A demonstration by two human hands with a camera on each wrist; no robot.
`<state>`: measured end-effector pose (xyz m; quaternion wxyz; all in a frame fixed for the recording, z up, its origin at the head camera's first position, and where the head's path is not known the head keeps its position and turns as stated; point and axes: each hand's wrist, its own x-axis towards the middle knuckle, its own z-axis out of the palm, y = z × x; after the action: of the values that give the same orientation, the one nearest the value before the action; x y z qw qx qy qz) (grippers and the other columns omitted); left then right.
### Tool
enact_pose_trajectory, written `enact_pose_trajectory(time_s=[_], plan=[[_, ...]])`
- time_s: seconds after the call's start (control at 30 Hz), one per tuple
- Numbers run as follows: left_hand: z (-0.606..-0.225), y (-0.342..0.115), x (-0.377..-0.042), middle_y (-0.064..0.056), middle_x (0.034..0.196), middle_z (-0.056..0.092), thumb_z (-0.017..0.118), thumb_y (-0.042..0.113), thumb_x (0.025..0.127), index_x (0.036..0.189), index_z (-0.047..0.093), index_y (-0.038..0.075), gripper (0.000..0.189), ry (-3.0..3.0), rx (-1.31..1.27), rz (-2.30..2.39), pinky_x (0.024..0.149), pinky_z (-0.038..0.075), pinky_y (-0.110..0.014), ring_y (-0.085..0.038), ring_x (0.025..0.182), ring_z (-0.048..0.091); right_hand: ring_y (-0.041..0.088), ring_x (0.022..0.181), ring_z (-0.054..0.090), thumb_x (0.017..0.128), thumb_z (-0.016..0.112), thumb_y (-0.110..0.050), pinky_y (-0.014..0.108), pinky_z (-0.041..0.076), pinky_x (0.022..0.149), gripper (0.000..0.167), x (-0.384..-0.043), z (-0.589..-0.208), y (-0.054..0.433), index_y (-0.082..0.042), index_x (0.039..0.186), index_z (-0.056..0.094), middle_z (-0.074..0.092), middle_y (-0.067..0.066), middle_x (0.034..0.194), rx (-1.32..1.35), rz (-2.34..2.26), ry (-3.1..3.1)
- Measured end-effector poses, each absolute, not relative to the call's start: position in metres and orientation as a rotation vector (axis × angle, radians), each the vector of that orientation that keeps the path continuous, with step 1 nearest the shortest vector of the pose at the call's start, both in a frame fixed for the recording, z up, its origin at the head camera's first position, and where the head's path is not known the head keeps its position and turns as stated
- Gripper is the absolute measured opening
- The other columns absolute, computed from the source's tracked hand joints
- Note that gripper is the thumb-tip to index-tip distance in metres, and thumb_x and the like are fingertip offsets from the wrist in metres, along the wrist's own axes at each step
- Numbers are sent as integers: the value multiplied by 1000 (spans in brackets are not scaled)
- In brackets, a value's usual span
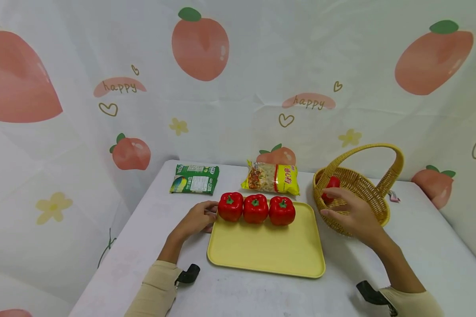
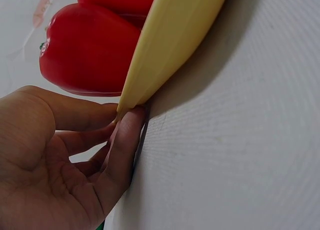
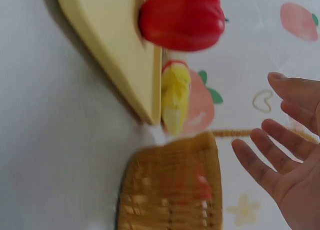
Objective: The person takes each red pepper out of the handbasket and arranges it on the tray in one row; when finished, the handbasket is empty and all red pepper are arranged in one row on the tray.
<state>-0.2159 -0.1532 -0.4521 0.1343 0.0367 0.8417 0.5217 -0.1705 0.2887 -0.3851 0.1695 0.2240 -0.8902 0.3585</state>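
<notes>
My left hand (image 1: 199, 217) pinches the left rim of a yellow tray (image 1: 267, 251); in the left wrist view the thumb lies on the rim and the fingers curl under it. Three red bell peppers (image 1: 255, 209) with green stems stand in a row along the tray's far side. Over the near-left part of a wicker basket (image 1: 370, 193) hovers my right hand (image 1: 353, 215), its fingers spread with nothing between them. Inside the basket sits another red pepper (image 1: 333, 182), partly hidden behind that hand in the head view.
Behind the tray lie a green packet (image 1: 195, 179) on the left and a yellow, partly clear food bag (image 1: 271, 178) nearer the middle. The basket's tall handle (image 1: 365, 147) arches up at the right. A printed cloth (image 1: 238, 101) hangs behind the white table (image 1: 174, 290).
</notes>
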Motion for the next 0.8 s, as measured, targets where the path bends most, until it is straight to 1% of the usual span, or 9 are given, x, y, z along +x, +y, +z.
enact_pose_trajectory(time_s=[0.07, 0.2, 0.3, 0.4, 0.47, 0.6, 0.67, 0.73, 0.8], plan=[[-452, -153, -216, -15, 135, 65, 60, 6, 95, 149, 58, 4, 54, 2437, 107, 1513, 77, 66, -34, -27, 112, 66, -16, 113, 52, 86, 86, -4, 6, 52, 82, 53, -170, -381, 297, -1, 135, 66, 68, 20, 128, 592, 994, -2555], [-453, -154, -217, -15, 133, 65, 60, 6, 95, 148, 58, 3, 53, 2446, 116, 1513, 76, 66, -34, -26, 110, 65, -20, 112, 49, 89, 84, -6, 5, 52, 80, 52, -174, -376, 314, -1, 137, 64, 66, 22, 129, 556, 1003, -2571], [-453, -154, -217, -14, 133, 66, 61, 6, 96, 148, 59, 3, 52, 2452, 120, 1509, 76, 66, -34, -26, 109, 65, -21, 112, 49, 91, 82, -8, 3, 50, 81, 51, -179, -372, 325, -2, 139, 64, 66, 22, 131, 538, 1008, -2585], [-453, -154, -217, -14, 133, 66, 61, 6, 96, 148, 59, 3, 52, 2455, 117, 1506, 76, 66, -34, -26, 109, 66, -19, 112, 50, 95, 80, -15, 0, 47, 83, 51, -186, -368, 335, -3, 141, 62, 66, 23, 133, 491, 991, -2619], [-453, -153, -217, -14, 133, 65, 61, 6, 96, 148, 59, 3, 52, 2453, 115, 1508, 76, 66, -34, -26, 110, 66, -9, 114, 55, 97, 79, -20, -2, 44, 84, 53, -192, -364, 341, -3, 144, 61, 66, 23, 135, 448, 971, -2646], [-453, -153, -216, -14, 134, 65, 61, 7, 96, 148, 59, 3, 52, 2448, 113, 1509, 76, 66, -34, -26, 109, 65, 27, 121, 63, 98, 77, -26, -1, 41, 82, 57, -204, -358, 352, -2, 146, 58, 65, 26, 136, 384, 927, -2703], [-453, -153, -216, -14, 134, 65, 61, 6, 96, 148, 59, 3, 52, 2449, 113, 1509, 76, 66, -34, -26, 109, 65, 43, 122, 62, 99, 76, -29, 12, 50, 87, 59, -210, -356, 356, -2, 148, 57, 64, 27, 137, 358, 922, -2736], [-453, -153, -216, -14, 133, 65, 61, 6, 96, 148, 59, 3, 52, 2453, 113, 1507, 76, 66, -33, -26, 109, 65, 48, 124, 61, 100, 74, -32, 33, 58, 92, 60, -217, -355, 359, -2, 149, 56, 64, 28, 138, 340, 934, -2768], [-452, -153, -215, -14, 133, 65, 61, 6, 96, 148, 59, 3, 52, 2456, 117, 1506, 75, 66, -34, -25, 108, 65, 51, 127, 59, 101, 72, -34, 56, 57, 95, 61, -223, -355, 362, -3, 150, 54, 62, 29, 140, 322, 960, -2798]])
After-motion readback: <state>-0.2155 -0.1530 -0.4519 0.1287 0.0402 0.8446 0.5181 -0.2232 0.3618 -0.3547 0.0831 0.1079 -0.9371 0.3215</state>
